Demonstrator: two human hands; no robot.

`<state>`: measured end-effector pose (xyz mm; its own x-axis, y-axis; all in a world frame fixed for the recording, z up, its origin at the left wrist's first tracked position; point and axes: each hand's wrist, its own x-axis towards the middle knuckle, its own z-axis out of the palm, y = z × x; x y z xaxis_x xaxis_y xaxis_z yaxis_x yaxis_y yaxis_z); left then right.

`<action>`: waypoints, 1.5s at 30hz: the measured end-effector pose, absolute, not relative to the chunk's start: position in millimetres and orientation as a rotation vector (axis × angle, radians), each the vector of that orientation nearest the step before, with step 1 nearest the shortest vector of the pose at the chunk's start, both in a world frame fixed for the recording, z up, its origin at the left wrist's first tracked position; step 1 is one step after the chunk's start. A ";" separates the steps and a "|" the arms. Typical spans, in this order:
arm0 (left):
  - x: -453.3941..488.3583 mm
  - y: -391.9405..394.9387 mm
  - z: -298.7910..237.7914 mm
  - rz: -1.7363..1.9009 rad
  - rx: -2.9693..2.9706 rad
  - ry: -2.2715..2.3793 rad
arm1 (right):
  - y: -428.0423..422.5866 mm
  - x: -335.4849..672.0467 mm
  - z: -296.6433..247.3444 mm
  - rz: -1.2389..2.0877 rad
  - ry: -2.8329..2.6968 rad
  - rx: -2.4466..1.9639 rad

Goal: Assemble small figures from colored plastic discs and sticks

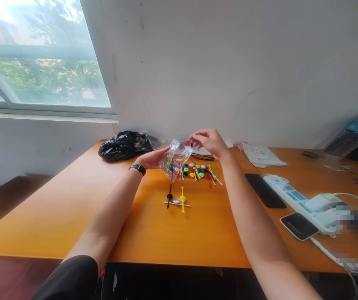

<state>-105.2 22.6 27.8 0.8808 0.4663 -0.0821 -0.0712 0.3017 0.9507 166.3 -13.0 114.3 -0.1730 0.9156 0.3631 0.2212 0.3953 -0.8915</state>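
My left hand (153, 158), with a dark band on its wrist, grips a clear plastic bag (179, 155) from the left side. Colourful thin sticks show through the bag's lower part. At the bag's upper right, my right hand (210, 143) is closed in a pinch beside a small pink spot (187, 144); what lies between the fingertips is too small to make out. Below the hands, a black arrow spinner (169, 196), a yellow arrow spinner (182, 199) and a white spinner (176, 201) lie on the table. Several coloured discs and arrows (194, 170) sit in rows behind them.
The orange wooden table (179, 241) meets the wall at the back. A black plastic bag (125, 146) lies back left. To the right are a black phone (265, 190), a white power strip (297, 200) with cables, and a white-edged device (299, 226). White packaging (264, 156) lies behind.
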 end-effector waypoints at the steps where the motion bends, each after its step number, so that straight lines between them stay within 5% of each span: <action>1: -104.4 22.1 28.1 0.365 1.219 0.383 | -13.6 166.5 114.3 0.805 -1.704 -1.050; 24: -107.9 25.1 20.5 0.388 1.432 0.360 | -6.7 162.3 108.9 0.169 -1.659 -1.206; 39: -105.1 21.3 22.9 0.487 1.437 0.491 | -21.1 152.9 106.9 0.665 -2.150 -0.959; 45: -104.9 21.5 23.7 0.524 1.416 0.465 | -30.2 155.5 117.7 0.576 -2.202 -0.996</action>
<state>-104.9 21.5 23.7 0.8017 0.5977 0.0055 -0.0654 0.0786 0.9948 155.5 -30.2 117.7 -0.5035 0.7783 0.3750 0.4951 0.6157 -0.6130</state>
